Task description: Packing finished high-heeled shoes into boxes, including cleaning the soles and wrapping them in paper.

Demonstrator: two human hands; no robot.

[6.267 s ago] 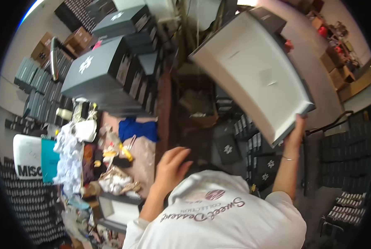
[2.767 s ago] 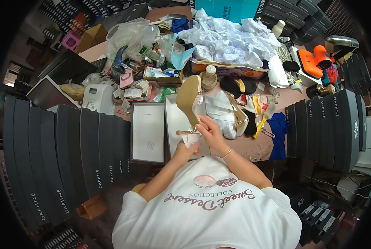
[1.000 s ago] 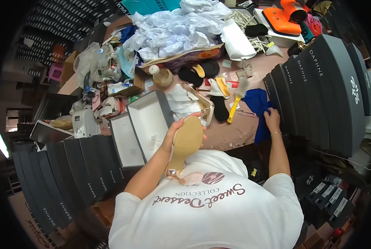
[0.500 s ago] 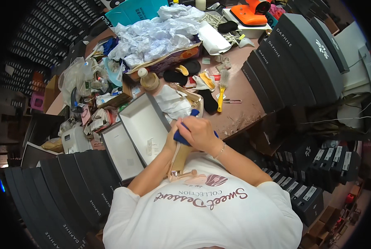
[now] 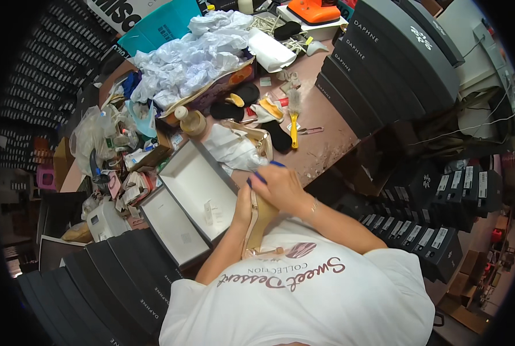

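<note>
A beige high-heeled shoe (image 5: 261, 218) is held in front of my shirt, its sole turned up and its heel end toward me. My left hand (image 5: 243, 209) grips it along the left side. My right hand (image 5: 284, 189) is closed around a dark blue cloth (image 5: 260, 179) and presses it on the shoe's front part. The fingers hide most of the cloth and the toe. Just beyond, a second beige shoe (image 5: 263, 140) lies on the table beside crumpled white tissue paper (image 5: 232, 149). To the left is an open grey shoebox (image 5: 189, 187) with a white inside.
A box lid (image 5: 174, 228) lies left of the shoebox. Stacked dark shoeboxes (image 5: 384, 75) rise at the right, others (image 5: 104, 277) at the lower left. Farther back are a yellow-handled brush (image 5: 294, 124), a bottle (image 5: 191, 122), black pads and a heap of white paper (image 5: 188, 66).
The whole view has shifted, moving the table things left in the picture. My right hand now covers more of the blue cloth, and more of the shoe's sole shows below it.
</note>
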